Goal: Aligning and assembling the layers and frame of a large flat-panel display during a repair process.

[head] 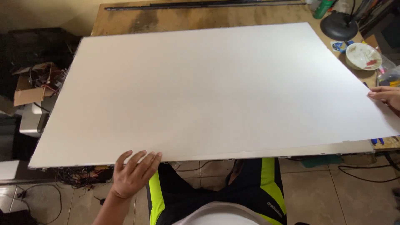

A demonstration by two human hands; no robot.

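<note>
A large white rectangular sheet (216, 91) lies flat over a wooden workbench (200, 16) and covers most of it. My left hand (133, 173) rests flat on the sheet's near edge, fingers spread, palm down. My right hand (387, 98) touches the sheet's right edge with its fingertips, only partly in view. Under the sheet's near edge a thin panel frame (325, 149) shows. Neither hand grips anything.
A white bowl with red smears (363, 56) and a black lamp base (338, 26) stand at the bench's far right. A long dark strip (200, 5) lies along the back. A cardboard box with wires (31, 87) sits left. Cables lie on the tiled floor (362, 175).
</note>
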